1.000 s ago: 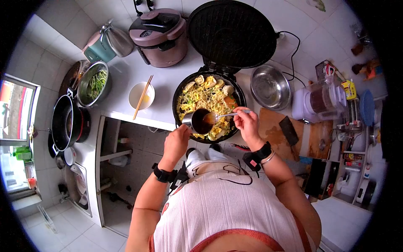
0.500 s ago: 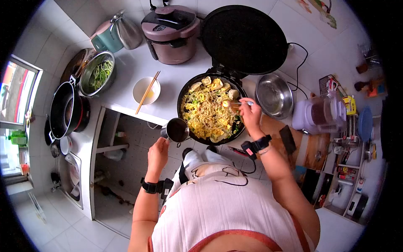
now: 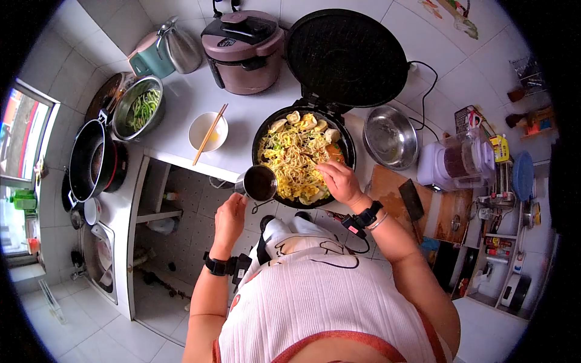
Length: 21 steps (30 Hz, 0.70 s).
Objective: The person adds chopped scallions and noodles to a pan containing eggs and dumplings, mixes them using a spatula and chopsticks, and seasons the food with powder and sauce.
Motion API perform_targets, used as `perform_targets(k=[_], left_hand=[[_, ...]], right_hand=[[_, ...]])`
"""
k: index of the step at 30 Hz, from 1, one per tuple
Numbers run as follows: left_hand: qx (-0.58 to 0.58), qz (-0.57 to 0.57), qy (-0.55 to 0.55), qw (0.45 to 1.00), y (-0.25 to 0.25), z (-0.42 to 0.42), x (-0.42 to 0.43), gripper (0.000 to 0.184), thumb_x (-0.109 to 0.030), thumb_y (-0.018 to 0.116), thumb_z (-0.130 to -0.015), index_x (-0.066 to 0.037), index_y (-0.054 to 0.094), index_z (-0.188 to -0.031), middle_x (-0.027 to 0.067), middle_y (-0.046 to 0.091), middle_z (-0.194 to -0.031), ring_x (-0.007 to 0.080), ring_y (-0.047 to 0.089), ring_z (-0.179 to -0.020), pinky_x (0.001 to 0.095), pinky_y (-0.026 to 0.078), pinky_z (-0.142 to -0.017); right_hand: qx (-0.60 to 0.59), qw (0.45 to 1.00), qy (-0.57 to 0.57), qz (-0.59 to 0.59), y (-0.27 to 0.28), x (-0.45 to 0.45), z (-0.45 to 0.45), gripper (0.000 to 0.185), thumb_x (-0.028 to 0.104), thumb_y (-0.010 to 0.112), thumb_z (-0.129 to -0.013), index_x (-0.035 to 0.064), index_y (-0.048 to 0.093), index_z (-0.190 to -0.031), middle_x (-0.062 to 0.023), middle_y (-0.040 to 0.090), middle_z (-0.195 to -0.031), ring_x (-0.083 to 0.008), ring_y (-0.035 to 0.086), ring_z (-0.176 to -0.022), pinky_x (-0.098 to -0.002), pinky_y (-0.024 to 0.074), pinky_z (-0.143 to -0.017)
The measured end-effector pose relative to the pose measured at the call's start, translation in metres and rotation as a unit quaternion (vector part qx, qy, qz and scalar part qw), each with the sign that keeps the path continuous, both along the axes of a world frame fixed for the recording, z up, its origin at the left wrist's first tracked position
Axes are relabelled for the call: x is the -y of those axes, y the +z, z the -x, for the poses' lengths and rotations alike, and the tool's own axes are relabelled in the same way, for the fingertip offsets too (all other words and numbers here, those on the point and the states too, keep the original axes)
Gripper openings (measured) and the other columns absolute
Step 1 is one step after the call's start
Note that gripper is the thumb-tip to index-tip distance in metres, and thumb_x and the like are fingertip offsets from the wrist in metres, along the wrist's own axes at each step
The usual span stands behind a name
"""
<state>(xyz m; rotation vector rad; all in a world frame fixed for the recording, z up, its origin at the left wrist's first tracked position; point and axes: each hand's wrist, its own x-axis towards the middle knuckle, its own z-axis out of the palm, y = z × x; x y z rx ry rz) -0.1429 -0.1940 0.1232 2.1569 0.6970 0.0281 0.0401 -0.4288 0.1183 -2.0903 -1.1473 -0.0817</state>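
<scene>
My left hand (image 3: 230, 218) is closed around the handle of a metal cup (image 3: 259, 183) of dark liquid, held at the near left rim of a round black electric griddle (image 3: 264, 129). Noodles mixed with egg and greens (image 3: 298, 158) fill the griddle, with several dumplings (image 3: 308, 121) along its far side. Over the food's near right part, my right hand (image 3: 340, 183) has its fingers pinched together. What they hold is hard to make out. An orange, flat piece (image 3: 334, 152) shows at the griddle's right side, beyond my right hand.
The griddle's lid (image 3: 347, 57) stands raised behind. Left are a white bowl with chopsticks (image 3: 209, 133), a pressure cooker (image 3: 243, 51) and a bowl of green beans (image 3: 143, 110). Right are a steel bowl (image 3: 391, 138) and a cleaver (image 3: 411, 199) on a cutting board (image 3: 387, 184).
My right hand has moved left and nearer to me, from the griddle's right side to over the noodles. The shiny utensil it held is no longer clearly visible. The cup stays nearly in place.
</scene>
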Motion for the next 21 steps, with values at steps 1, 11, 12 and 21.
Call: perform_targets(k=[1,11,12,21], left_hand=[[0.0,0.005,-0.001,1.0,0.0,0.0,0.0,0.017,-0.02,0.05,-0.088,-0.003,0.053,-0.086,0.0195,0.057,-0.07,0.0392,0.056,-0.071,0.0398,0.043,-0.057],[0.013,0.029,-0.052,0.998,-0.009,-0.009,0.011,0.014,-0.01,0.045,-0.09,-0.001,0.05,-0.081,0.0023,0.046,-0.059,0.0096,0.044,-0.054,0.0241,0.037,-0.052],[0.015,0.029,-0.055,0.998,-0.014,-0.011,0.013,0.014,-0.01,0.045,-0.09,-0.001,0.05,-0.081,0.0023,0.046,-0.059,0.0096,0.044,-0.054,0.0241,0.037,-0.052],[0.034,0.257,-0.153,0.954,-0.03,-0.028,0.044,0.027,-0.026,0.045,-0.092,-0.003,0.049,-0.079,0.0018,0.047,-0.059,0.0107,0.045,-0.055,0.0269,0.04,-0.053]], right_hand=[[-0.039,0.999,-0.002,0.018,-0.006,0.001,-0.002,0.016,0.009,0.051,-0.084,0.0035,0.058,-0.098,-0.013,0.059,-0.086,-0.03,0.058,-0.077,-0.0346,0.047,-0.064],[-0.489,0.767,-0.233,-0.344,0.0,0.016,-0.015,0.016,0.012,0.052,-0.086,-0.0007,0.059,-0.092,-0.0029,0.056,-0.064,-0.0065,0.05,-0.049,-0.019,0.0382,-0.042],[-0.529,0.756,-0.194,-0.333,0.014,0.013,-0.007,0.015,0.012,0.052,-0.086,-0.0003,0.059,-0.091,-0.0032,0.056,-0.063,-0.0066,0.05,-0.048,-0.0188,0.0372,-0.041],[-0.499,0.85,-0.114,-0.122,0.047,0.037,0.046,0.052,0.026,0.054,-0.088,0.0011,0.036,-0.13,-0.0042,0.057,-0.064,-0.0056,0.048,-0.047,-0.0197,0.0363,-0.041]])
